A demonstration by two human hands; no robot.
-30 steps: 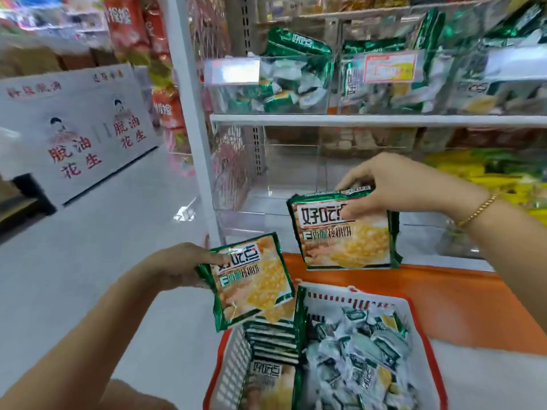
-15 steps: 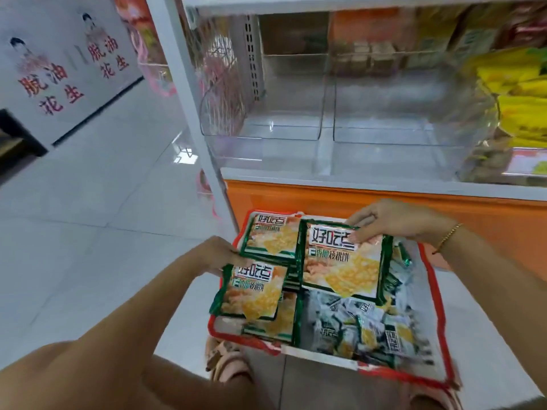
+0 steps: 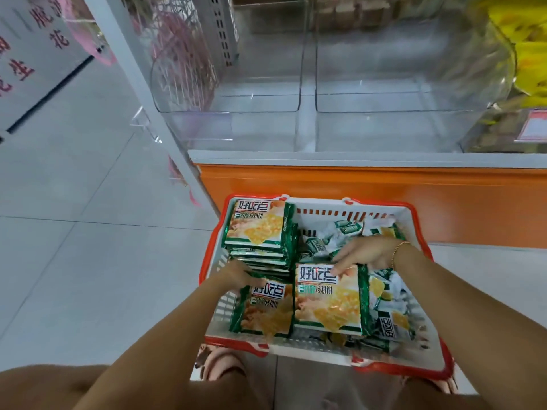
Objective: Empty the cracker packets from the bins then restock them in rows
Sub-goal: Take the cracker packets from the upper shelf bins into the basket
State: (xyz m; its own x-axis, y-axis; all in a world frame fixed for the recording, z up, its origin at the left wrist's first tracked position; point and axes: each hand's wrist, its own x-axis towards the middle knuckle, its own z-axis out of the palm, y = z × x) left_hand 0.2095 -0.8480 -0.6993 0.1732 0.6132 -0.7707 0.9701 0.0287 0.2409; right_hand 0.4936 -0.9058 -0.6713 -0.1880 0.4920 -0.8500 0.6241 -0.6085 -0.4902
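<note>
Bins emptied, packets in the basket, restocking not yet begun.

Both clear bins [image 3: 384, 125] on the shelf [image 3: 325, 158] show nothing inside, so the emptying half looks done or nearly so. The stock sits in the basket [image 3: 384, 204] on the floor: a stack [image 3: 257, 226] of cracker packets at its back left and loose small packs [image 3: 346, 229] on the right. The left hand [image 3: 233, 275] has its fingers curled on the top corner of the left packet [image 3: 266, 309]. The right hand [image 3: 370, 251] pinches the top edge of the right packet [image 3: 328, 303]. Both packets are low in the basket's near half, side by side. Whether they are being set down or picked up cannot be told. Lining packets up in rows in the bins remains entirely to do.
</note>
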